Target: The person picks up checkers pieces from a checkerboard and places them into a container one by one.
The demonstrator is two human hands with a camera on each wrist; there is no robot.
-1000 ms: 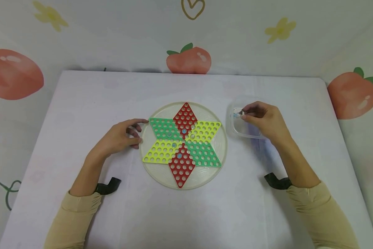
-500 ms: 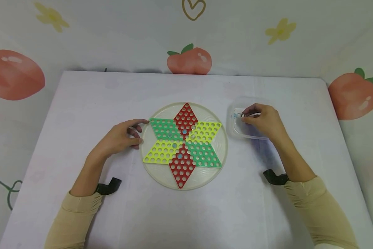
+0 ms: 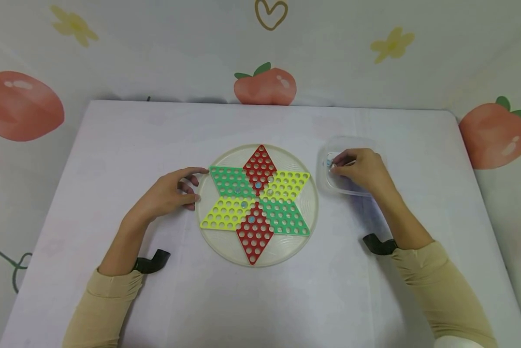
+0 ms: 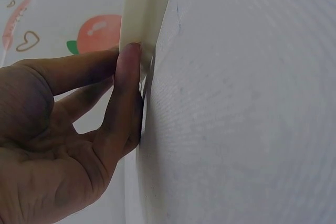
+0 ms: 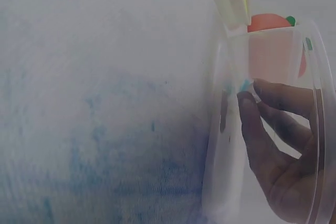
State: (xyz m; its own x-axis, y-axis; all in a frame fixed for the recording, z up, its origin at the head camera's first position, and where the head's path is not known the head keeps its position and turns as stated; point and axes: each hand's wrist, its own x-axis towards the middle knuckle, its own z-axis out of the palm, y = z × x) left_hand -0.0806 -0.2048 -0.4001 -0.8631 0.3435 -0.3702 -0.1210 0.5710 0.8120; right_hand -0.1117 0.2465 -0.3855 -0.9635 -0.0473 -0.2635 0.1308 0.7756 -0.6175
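A round Chinese checkers board (image 3: pixel 286 251) lies on the table, with a red, green and yellow star of holes. Several glass marbles, such as a blue one (image 3: pixel 252 219), sit in holes near its centre. My left hand (image 3: pixel 166 193) touches the board's left rim with index fingertip and thumb; in the left wrist view the thumb (image 4: pixel 128 61) lies against the pale edge. Over a clear plastic box (image 3: pixel 349 192) right of the board, my right hand (image 3: pixel 360 166) reaches inside. Thumb and fingertips pinch a small clear marble (image 5: pixel 254 92), mostly covered. Bluish marbles (image 3: pixel 329 159) lie beside the fingertips.
A white cloth covers the table (image 3: pixel 260 309). Its back edge meets a wall sheet printed with peaches (image 3: pixel 265 86) and flowers. A black wrist mount (image 3: pixel 152 261) sits on the left wrist, another (image 3: pixel 379 245) on the right.
My right hand has shifted slightly left and lower within the box, its fingertips now closer to the bluish marbles. The left hand stays at the board's rim.
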